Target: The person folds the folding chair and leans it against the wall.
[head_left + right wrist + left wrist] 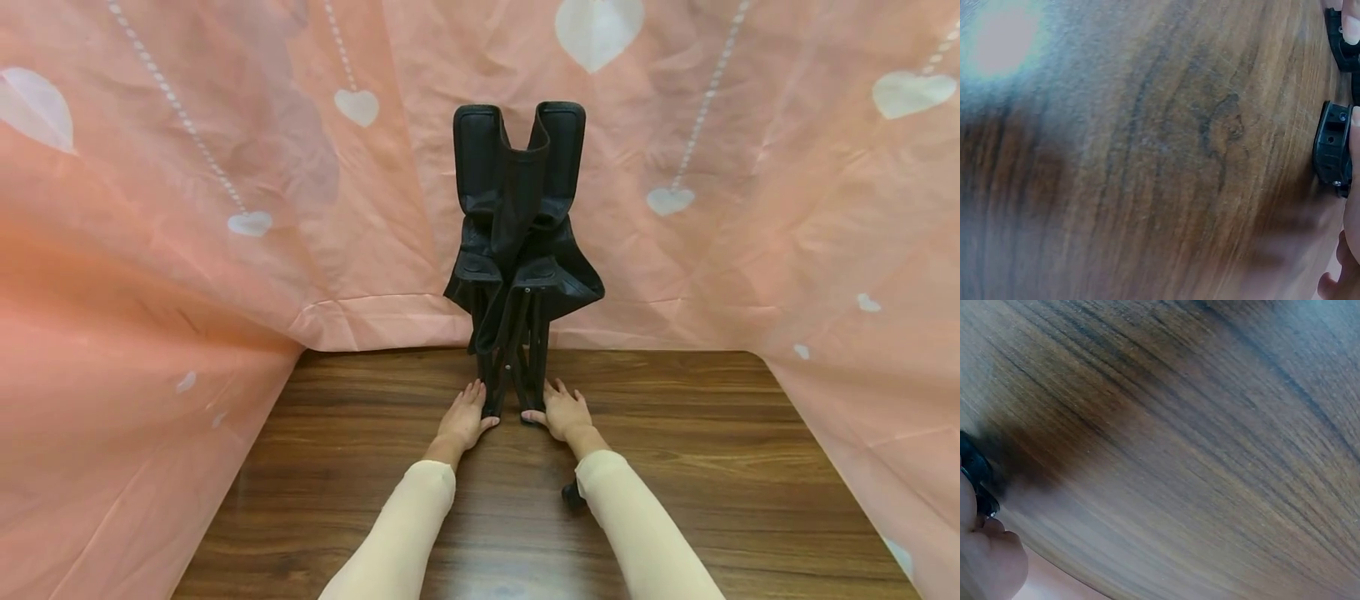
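A folded black chair (517, 225) of fabric on a crossed-leg frame stands upright near the far edge of the wooden table. My left hand (462, 419) lies along the outer side of its left leg, fingers extended and thumb at the foot. On the other side my right hand (566, 412) has its fingers straight and spread beside the right leg, the thumb against that foot. Black plastic feet (1332, 144) show at the right edge of the right wrist view. In the left wrist view a chair foot (975, 465) appears beside my fingers.
A small black object (573, 497) lies on the wooden table (345, 467), partly hidden by my right sleeve. Pink cloth (405, 208) with white hearts hangs behind the table and along both sides.
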Available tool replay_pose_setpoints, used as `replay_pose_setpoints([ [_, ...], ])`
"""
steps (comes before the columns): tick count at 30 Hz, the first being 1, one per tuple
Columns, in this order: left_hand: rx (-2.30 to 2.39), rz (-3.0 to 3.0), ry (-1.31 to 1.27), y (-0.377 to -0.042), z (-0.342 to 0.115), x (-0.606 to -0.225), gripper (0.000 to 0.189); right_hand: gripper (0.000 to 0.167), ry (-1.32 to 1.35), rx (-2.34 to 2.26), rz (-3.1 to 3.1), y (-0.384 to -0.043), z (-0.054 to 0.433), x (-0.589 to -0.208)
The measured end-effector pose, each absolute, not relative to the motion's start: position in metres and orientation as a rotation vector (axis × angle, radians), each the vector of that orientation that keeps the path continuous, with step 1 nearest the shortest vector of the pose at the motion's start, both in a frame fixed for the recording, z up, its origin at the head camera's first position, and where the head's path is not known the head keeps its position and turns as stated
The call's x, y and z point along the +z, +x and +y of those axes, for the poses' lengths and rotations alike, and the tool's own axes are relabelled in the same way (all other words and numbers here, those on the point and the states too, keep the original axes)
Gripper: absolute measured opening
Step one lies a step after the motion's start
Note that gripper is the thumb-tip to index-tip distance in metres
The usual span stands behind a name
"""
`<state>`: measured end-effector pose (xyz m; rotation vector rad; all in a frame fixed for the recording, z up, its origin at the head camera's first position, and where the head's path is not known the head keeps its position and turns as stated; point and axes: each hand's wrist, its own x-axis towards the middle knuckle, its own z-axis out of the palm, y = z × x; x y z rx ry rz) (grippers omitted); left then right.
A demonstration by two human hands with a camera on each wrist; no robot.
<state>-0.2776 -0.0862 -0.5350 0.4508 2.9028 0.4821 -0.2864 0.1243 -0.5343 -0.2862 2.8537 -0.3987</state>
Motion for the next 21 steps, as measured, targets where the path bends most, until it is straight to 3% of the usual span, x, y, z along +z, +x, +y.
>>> replay_pose_setpoints([
  [21, 0.456, 2.957, 0.368, -0.285, -0.079, -0.534, 0.064, 0.081, -0.264, -0.346, 2.816, -0.303, 0.120, -0.533],
])
